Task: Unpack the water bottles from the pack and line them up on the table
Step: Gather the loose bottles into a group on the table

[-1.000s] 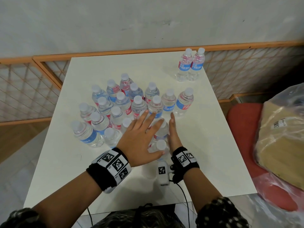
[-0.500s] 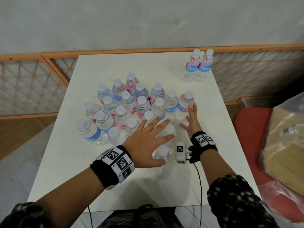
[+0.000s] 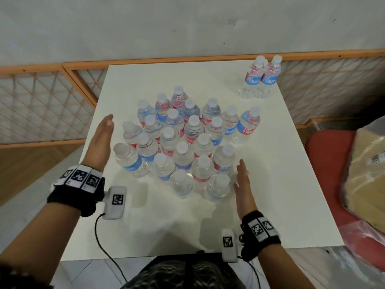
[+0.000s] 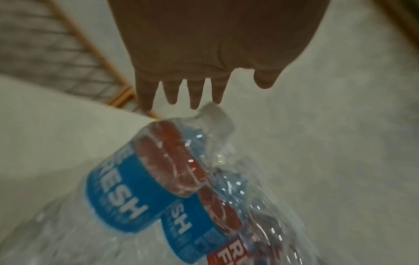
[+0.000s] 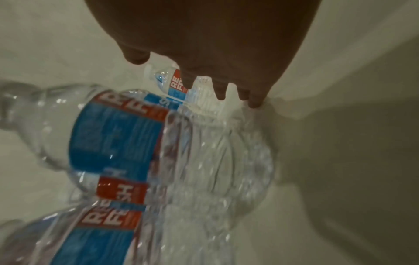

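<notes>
Neither grip holds anything: left hand (image 3: pixel 102 140) and right hand (image 3: pixel 242 188) are both flat, fingers straight, palms turned inward toward each other. Between them stands the cluster of clear plastic water bottles with white caps and blue-and-red labels (image 3: pixel 183 142), all upright, long axes vertical, on the white bench (image 3: pixel 166 222). Cluster lies to the right of the left grip and to the left of the right grip; no shrink wrap visible round it, so the pack appears already opened. Right grip is just beside the nearest bottles at the cluster's front corner; contact cannot be confirmed. Left grip is alongside the cluster's far-left flank with a small gap showing. Right hand is nearer to a bottle. Two more bottles of the same kind (image 3: pixel 260 78) stand touching each other well beyond the right grip, at the bench's far corner, seemingly the start of the line. Judgement: next bottle is best taken by the right grip from the cluster's right edge. Clear plastic bag holding brown material (image 3: pixel 366 174) sits off the bench, right of the right grip.
</notes>
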{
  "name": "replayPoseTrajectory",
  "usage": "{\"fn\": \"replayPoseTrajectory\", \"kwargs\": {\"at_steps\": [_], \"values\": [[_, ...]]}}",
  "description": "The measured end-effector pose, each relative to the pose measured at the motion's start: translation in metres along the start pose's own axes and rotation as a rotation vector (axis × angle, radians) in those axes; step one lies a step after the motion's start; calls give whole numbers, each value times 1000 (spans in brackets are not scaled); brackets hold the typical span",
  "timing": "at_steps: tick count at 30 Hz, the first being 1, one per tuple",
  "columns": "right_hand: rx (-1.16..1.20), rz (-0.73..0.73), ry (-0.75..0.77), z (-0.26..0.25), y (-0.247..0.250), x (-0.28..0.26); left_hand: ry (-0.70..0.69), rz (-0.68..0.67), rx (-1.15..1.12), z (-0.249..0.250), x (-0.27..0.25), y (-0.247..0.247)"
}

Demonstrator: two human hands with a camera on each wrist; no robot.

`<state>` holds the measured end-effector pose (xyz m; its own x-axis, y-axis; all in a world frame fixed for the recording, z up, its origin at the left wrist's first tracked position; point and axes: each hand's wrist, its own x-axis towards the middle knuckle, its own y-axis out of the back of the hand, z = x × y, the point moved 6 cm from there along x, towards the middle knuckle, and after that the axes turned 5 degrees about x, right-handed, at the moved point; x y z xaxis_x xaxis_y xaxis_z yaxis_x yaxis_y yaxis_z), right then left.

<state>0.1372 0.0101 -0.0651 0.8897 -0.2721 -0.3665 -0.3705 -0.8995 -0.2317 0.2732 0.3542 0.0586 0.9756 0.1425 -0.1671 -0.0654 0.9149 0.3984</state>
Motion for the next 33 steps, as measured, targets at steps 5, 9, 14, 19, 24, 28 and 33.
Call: {"fn": "replayPoseTrajectory", "kwargs": {"at_steps": [5,9,14,19,24,28,33], "values": [[115,8,-6,10,-47,-7,318,-326,-237,-62,21,-22],[190,74,-8,24,-62,-8,391,-384,-371,-57,22,-31],[212,179,102,18,-79,-11,343,-447,-343,-53,16,-32],[195,389,116,16,-92,-2,317,-463,-327,-51,12,-34],[189,459,110,21,-110,-7,358,-442,-415,-40,4,-41],[143,388,94,26,-121,-7,354,-431,-361,-47,2,-35],[89,318,85,27,-137,-4,341,-441,-212,-46,-1,-26]]}}
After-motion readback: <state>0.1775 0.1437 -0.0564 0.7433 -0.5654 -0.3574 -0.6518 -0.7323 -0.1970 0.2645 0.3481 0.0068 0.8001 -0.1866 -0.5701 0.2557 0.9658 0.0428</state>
